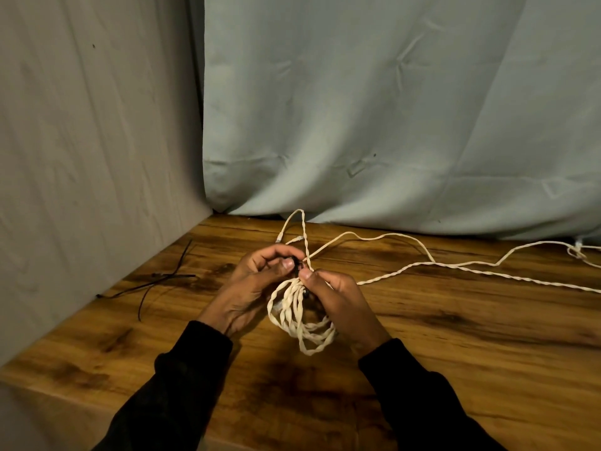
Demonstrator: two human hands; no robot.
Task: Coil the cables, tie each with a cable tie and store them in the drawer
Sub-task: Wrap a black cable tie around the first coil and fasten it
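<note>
A cream twisted cable is wound into a coil that hangs between my hands above the wooden table. My left hand and my right hand pinch the top of the coil together, where a small black cable tie shows between the fingertips. Two short cable ends rise from the pinch toward the back. Loose cream cable trails off across the table to the right. Spare black cable ties lie crossed on the table at the left.
A grey cloth wall stands close on the left, and a pale blue curtain hangs behind the table. The table's front edge runs diagonally at lower left. No drawer is in view.
</note>
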